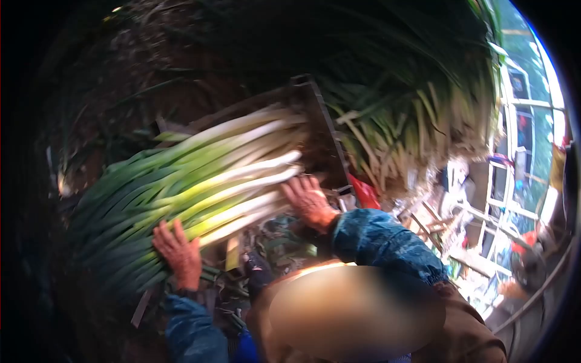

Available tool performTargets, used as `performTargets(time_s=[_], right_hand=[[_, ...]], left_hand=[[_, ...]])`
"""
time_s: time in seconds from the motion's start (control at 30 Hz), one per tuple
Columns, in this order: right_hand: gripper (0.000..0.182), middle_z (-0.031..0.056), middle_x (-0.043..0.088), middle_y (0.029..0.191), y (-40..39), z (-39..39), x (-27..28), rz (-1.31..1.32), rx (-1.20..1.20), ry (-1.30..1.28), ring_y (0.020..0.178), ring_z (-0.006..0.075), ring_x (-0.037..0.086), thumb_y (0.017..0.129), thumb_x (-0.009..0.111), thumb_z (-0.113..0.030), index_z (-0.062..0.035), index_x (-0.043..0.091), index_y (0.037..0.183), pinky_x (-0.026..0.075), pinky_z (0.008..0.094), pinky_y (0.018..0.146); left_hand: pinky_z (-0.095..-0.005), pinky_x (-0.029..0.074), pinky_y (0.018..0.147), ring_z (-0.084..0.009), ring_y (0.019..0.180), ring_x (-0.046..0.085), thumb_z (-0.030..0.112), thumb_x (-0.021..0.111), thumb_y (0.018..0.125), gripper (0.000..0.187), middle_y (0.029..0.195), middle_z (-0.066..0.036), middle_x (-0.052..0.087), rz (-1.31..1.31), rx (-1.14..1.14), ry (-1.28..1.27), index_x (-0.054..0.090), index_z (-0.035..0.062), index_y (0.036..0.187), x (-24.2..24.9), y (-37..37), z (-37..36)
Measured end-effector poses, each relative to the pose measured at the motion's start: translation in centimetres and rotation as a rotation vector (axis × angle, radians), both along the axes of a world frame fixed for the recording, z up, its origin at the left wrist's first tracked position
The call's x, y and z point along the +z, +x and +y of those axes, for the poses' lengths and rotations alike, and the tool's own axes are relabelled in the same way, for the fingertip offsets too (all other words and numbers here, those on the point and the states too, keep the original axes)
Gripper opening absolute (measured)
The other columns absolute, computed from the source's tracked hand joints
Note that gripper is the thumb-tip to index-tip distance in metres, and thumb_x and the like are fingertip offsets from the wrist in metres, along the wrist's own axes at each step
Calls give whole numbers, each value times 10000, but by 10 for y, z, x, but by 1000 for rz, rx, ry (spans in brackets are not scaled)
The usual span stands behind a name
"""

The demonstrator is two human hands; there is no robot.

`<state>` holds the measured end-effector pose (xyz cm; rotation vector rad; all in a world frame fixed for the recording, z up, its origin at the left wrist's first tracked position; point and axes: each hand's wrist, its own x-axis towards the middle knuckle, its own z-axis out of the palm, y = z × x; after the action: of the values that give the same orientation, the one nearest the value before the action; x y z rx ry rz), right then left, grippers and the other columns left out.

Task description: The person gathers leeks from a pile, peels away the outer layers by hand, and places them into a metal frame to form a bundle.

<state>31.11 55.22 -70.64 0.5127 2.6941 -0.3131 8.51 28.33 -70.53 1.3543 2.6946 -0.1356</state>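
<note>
A thick bundle of leeks [200, 181] lies across the middle, white stalks pointing right and dark green leaves spreading left. My left hand [178, 254] presses on the green part from below, fingers curled around the stalks. My right hand [308, 202] lies flat against the white ends and holds them. Both arms wear blue sleeves [381, 242]. The bundle rests against a dark board [324, 133].
A big heap of leeks [411, 121] fills the upper right behind the board. A red scrap [366, 193] lies by my right wrist. White metal framing [514, 181] and clutter stand at the far right. Dark soil and plant litter [151, 60] lie at the upper left.
</note>
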Motion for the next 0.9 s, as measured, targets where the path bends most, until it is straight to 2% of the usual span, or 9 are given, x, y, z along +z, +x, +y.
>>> performTargets(time_s=[0.03, 0.13, 0.23, 0.3, 0.5, 0.63, 0.73, 0.83, 0.9], right_hand=[[496, 148, 475, 1186, -10, 1, 28, -72, 2, -14, 1137, 309, 441, 785, 538, -167, -72, 471, 1267, 372, 487, 939], [488, 182, 467, 1267, 21, -9, 60, 416, -88, -232, 1195, 333, 441, 803, 527, -156, -75, 469, 1280, 359, 475, 980], [411, 157, 540, 1163, 98, 4, 75, 467, -527, -371, 1041, 324, 548, 821, 597, -156, -63, 506, 1211, 425, 412, 913], [255, 118, 592, 945, 152, 9, 37, 514, -1197, -564, 847, 337, 594, 817, 633, -174, -62, 570, 1038, 471, 411, 750], [360, 226, 587, 1051, 312, 16, -170, -362, -1023, -376, 990, 410, 578, 794, 648, -251, -71, 563, 1094, 475, 487, 816], [381, 255, 596, 1044, 318, -1, -229, -158, -1043, -284, 1009, 411, 576, 816, 592, -212, -49, 573, 1159, 472, 459, 827], [306, 200, 621, 983, 319, -11, -234, -298, -1287, -384, 921, 379, 612, 827, 585, -162, -58, 581, 1114, 484, 442, 761], [256, 179, 618, 928, 308, 5, -163, 307, -1234, -288, 859, 366, 613, 817, 615, -139, -48, 581, 1054, 478, 433, 720], [386, 171, 586, 948, 297, 55, -113, 400, -1141, -211, 876, 374, 582, 765, 648, -65, -63, 542, 1136, 473, 432, 717]], left_hand=[[-586, 212, 1081, -460, 1338, 212, 299, 742, 738, 828, 1451, -232, 205, -10, -5, -19, 300, 67, 1398, 8, 0, 4], [-559, 210, 1088, -439, 1338, 223, 254, 734, 741, 824, 1461, -220, 211, -75, -6, -95, 291, 70, 1411, 24, -5, 8], [-529, 181, 1107, -393, 1361, 201, 244, 722, 729, 839, 1472, -194, 213, -152, -20, -89, 281, 48, 1415, 27, -11, -1], [-529, 174, 1108, -393, 1361, 196, 251, 696, 756, 809, 1477, -192, 208, -68, -46, -137, 278, 32, 1413, 19, -5, 2], [-528, 150, 1107, -397, 1360, 183, 325, 575, 834, 763, 1482, -202, 199, -39, -75, -182, 229, 3, 1433, 4, -8, -7], [-513, 168, 1090, -385, 1361, 204, 440, 444, 904, 736, 1476, -221, 214, -15, -147, -163, 221, -11, 1442, 2, -14, -10], [-513, 169, 1089, -393, 1358, 213, 454, 418, 915, 736, 1475, -229, 211, -41, -134, -193, 213, -19, 1440, 4, -15, -13], [-514, 173, 1088, -399, 1354, 214, 443, 427, 912, 735, 1469, -234, 216, -28, -157, -209, 212, -28, 1434, 0, -23, -18], [-522, 182, 1080, -408, 1341, 226, 438, 450, 901, 739, 1457, -241, 228, -28, -150, -217, 224, -30, 1426, 0, -16, -5]])
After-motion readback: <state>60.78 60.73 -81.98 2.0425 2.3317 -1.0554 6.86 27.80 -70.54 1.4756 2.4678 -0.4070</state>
